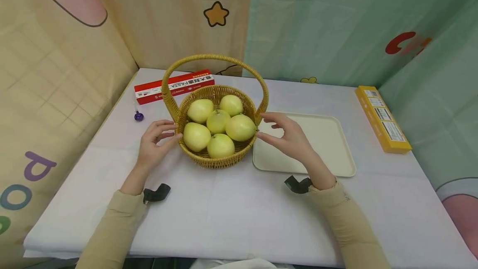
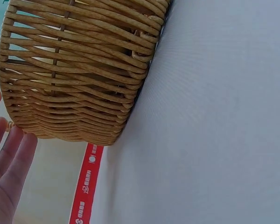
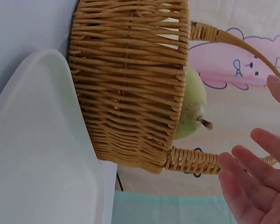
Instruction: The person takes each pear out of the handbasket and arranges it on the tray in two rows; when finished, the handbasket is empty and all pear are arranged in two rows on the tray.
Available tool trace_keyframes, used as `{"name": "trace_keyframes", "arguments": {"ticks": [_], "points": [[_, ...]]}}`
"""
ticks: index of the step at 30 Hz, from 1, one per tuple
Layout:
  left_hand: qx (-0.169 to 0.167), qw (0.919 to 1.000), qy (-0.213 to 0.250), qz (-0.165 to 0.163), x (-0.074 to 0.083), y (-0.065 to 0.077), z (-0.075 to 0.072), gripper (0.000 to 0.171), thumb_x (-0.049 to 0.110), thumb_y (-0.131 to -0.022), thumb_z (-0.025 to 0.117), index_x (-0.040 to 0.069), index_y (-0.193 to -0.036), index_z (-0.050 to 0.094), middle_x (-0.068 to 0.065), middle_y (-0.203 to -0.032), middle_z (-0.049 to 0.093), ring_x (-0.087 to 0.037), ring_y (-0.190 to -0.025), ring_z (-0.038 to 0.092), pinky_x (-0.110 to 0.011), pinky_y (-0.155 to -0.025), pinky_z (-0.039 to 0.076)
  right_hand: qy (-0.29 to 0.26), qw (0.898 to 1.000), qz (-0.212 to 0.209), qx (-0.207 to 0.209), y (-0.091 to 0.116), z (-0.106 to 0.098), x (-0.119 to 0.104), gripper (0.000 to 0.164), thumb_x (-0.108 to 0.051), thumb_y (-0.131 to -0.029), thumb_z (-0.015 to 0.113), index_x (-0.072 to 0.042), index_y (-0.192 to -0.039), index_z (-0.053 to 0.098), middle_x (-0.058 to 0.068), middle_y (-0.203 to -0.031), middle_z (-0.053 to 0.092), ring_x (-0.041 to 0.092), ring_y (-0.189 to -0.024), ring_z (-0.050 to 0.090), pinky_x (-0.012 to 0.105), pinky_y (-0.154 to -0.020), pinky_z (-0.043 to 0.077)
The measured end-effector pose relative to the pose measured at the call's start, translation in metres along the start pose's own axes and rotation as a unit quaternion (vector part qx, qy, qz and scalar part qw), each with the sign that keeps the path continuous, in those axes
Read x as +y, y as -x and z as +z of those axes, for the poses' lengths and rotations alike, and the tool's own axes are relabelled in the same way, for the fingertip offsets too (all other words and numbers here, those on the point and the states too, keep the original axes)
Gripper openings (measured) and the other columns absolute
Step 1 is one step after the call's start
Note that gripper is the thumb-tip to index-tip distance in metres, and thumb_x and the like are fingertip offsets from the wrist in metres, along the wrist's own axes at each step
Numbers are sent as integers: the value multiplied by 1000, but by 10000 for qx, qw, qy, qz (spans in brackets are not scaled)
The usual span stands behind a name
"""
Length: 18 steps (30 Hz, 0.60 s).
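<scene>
A woven wicker basket (image 1: 212, 162) with a tall arched handle (image 1: 214, 57) stands mid-table and holds several pale yellow-green pears (image 1: 240, 128). My left hand (image 1: 154, 141) is at the basket's left side, fingertips right at the rim; in the left wrist view its fingers (image 2: 19, 156) are spread loosely beside the weave. On the other side, my right hand (image 1: 289, 136) has thumb and fingers apart near the foot of the handle. The right wrist view shows the right fingers (image 3: 256, 177) relaxed by the handle, with one stemmed pear (image 3: 192, 107) above the rim.
A cream tray (image 1: 317, 140) lies right of the basket, its left edge close to it. Behind the basket is a red pasta box (image 1: 192, 81), with a small purple wrapped ball (image 1: 139, 116) at left. At far right lies a yellow box (image 1: 384, 119). Printed curtains border the table.
</scene>
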<state>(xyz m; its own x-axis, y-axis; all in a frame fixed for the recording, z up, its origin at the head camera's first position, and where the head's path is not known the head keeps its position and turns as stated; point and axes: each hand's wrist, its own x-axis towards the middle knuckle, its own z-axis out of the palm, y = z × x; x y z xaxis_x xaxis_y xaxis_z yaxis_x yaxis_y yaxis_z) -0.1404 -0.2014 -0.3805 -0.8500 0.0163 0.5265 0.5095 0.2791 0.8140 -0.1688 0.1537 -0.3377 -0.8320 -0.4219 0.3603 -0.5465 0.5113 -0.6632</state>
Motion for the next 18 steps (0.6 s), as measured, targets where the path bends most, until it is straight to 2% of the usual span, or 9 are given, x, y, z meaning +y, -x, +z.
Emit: {"name": "trace_keyframes", "arguments": {"ticks": [5,11,18], "points": [[-168,9993,-18,-346,0,3,0,26,-14,-78,66,-17,-103,60,-29,-115,50,-14,-107,48,-25,-83,52,158,9996,145,208,-3,13,-2,49,-27,-82,74,-7,-123,59,6,-121,59,20,-105,55,35,-87,49],[-308,9966,-167,-742,2,4,-2,29,-8,-81,67,-15,-108,60,-26,-120,48,-10,-107,48,-17,-78,51,316,9990,191,236,-4,23,-3,47,-29,-82,74,-7,-120,61,7,-117,62,19,-101,56,36,-86,49],[-444,9942,-287,-935,4,5,-3,32,-4,-83,67,-12,-112,59,-25,-123,48,-9,-98,52,-11,-73,49,269,9990,275,243,-3,31,-3,47,-30,-81,75,-8,-120,62,5,-115,62,19,-100,57,35,-85,50]]}}
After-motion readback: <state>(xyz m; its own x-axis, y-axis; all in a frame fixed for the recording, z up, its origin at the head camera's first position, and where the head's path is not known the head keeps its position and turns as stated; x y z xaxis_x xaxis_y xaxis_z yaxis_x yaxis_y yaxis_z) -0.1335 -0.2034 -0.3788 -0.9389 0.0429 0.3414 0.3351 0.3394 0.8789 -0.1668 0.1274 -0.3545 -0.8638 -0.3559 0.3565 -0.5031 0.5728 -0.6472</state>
